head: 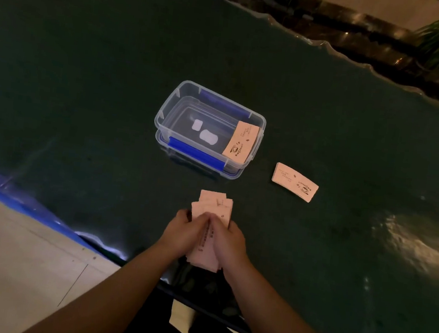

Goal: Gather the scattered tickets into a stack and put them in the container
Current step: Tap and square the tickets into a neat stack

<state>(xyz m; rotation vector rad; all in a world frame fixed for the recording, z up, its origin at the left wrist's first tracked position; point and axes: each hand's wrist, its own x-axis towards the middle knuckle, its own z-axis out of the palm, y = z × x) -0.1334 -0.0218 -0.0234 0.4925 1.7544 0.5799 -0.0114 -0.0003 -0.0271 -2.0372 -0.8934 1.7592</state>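
hands meet near the front edge of the dark green table point(84, 98), on the near side of the clear plastic container point(164, 111). left hand point(182, 234) and right hand point(228, 242) are both closed around one uneven bundle of pink tickets point(212, 206), the left hand on its left side and the right hand on its right side. the bundle is not squared: several ticket corners stick out at the end that points toward the container, and the other end shows below the palms. the thumbs press on the top of the bundle, close to each other.

the container stands open, without lid on top, beyond the hands and well apart from them. it has blue clips point(195, 153) on its long sides. one pink ticket inside point(241, 141) leans against the right end wall of the container, with a small cup drawing on it. two white patches point(208, 136) show on the container bottom; i cannot tell what they are.

to the right of the container, near but not touching it, a small stack of tickets point(295, 182) lies flat on the table, a little fanned.
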